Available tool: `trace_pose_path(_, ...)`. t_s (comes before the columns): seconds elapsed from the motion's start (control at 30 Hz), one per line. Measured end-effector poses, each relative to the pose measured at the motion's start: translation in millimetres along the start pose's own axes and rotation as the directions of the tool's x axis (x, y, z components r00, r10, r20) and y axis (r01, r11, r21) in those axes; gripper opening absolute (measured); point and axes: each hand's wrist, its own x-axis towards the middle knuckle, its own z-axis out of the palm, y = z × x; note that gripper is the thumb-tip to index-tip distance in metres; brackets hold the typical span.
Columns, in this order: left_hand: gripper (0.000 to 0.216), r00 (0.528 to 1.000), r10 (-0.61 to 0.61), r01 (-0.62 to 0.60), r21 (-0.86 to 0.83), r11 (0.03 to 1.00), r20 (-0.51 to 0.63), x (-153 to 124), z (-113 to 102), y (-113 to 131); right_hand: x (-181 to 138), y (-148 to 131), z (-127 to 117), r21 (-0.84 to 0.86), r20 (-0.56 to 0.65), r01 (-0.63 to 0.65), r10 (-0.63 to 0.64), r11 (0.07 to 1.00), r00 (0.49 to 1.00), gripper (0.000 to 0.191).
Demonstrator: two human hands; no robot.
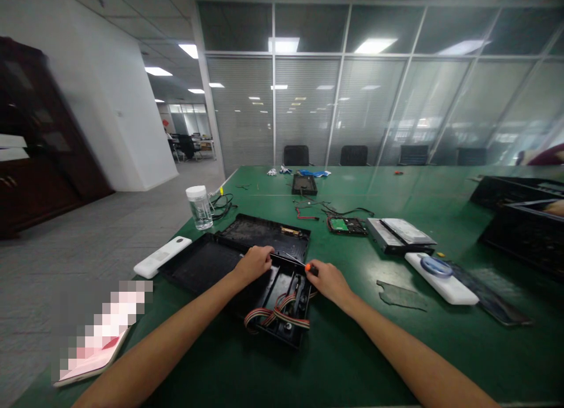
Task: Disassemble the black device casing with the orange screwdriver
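Note:
A black plastic device case [282, 305] lies opened on the green table [352, 355], with striped ribbon cables [275, 315] spilling from it. My left hand [254, 262] is curled on the case's upper edge, fingers pressing down on it. My right hand [326, 280] is closed round a screwdriver with an orange and black handle [311, 268], its tip pointing into the case. A black lid [264, 235] and a flat black panel [200, 267] lie just behind and to the left.
A white remote-like bar [162, 256] and a clear jar [200, 207] stand at the left edge. A green circuit board [346, 225], a drive [400, 235], a white bar [440, 277], loose wires and more black cases [524, 235] lie to the right. A notebook [94, 361] sits near left.

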Motion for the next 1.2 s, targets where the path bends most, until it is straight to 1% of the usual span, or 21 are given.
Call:
trace_pose_path(0.07, 0.019, 0.994, 0.098, -0.099, 0.006, 0.995, 0.055, -3, 2, -4, 0, 0, -1, 0.002, 0.007, -0.003, 0.003, 1.0, 1.0, 0.016)
trace_pose_path(0.17, 0.017, 0.968, 0.222, -0.227, 0.031, 0.973, 0.118, -8, 3, -10, 1, 1, -1, 0.012, 0.016, -0.014, 0.014, 1.0, 1.0, 0.016)
trace_pose_path(0.23, 0.019, 0.954, 0.264, -0.271, 0.032, 0.962, 0.14, -10, 2, -13, 2, 2, 0, 0.024, 0.018, -0.019, 0.019, 1.0, 1.0, 0.016)
trace_pose_path(0.33, 0.023, 0.947, 0.281, -0.289, 0.034, 0.957, 0.158, -8, -4, -12, 3, 3, 2, 0.051, 0.016, -0.02, 0.019, 0.999, 1.0, 0.016)
trace_pose_path(0.43, 0.021, 0.933, 0.337, -0.339, -0.009, 0.941, 0.129, 1, -11, 0, 4, 3, 2, 0.084, -0.003, -0.004, 0.004, 0.996, 1.0, 0.019)
trace_pose_path(0.53, 0.018, 0.911, 0.396, -0.388, -0.087, 0.917, 0.11, 15, -12, 22, 7, 10, -7, 0.161, -0.035, 0.023, -0.017, 0.987, 0.999, 0.028)
trace_pose_path(0.67, 0.017, 0.907, 0.4, -0.381, -0.145, 0.913, 0.131, 25, -2, 47, 14, 32, -24, 0.264, -0.136, 0.055, -0.02, 0.963, 0.991, 0.028)
trace_pose_path(0.77, 0.016, 0.922, 0.366, -0.346, -0.157, 0.925, 0.128, 23, 4, 53, 19, 49, -28, 0.27, -0.174, 0.03, 0.018, 0.962, 0.985, 0.026)
trace_pose_path(0.87, 0.017, 0.93, 0.348, -0.328, -0.154, 0.932, 0.122, 17, 5, 53, 20, 55, -24, 0.259, -0.157, 0.015, 0.027, 0.966, 0.987, 0.023)
trace_pose_path(1.03, 0.016, 0.928, 0.355, -0.334, -0.171, 0.927, 0.112, 15, 6, 49, 19, 48, -21, 0.253, -0.17, 0.011, 0.033, 0.967, 0.985, 0.021)
trace_pose_path(1.13, 0.017, 0.909, 0.406, -0.378, -0.217, 0.9, 0.097, 15, 8, 45, 19, 47, -23, 0.326, -0.153, -0.002, 0.055, 0.945, 0.987, 0.02)
trace_pose_path(1.2, 0.019, 0.896, 0.434, -0.4, -0.253, 0.881, 0.094, 15, 8, 43, 18, 50, -27, 0.398, -0.081, -0.049, 0.088, 0.916, 0.993, 0.026)
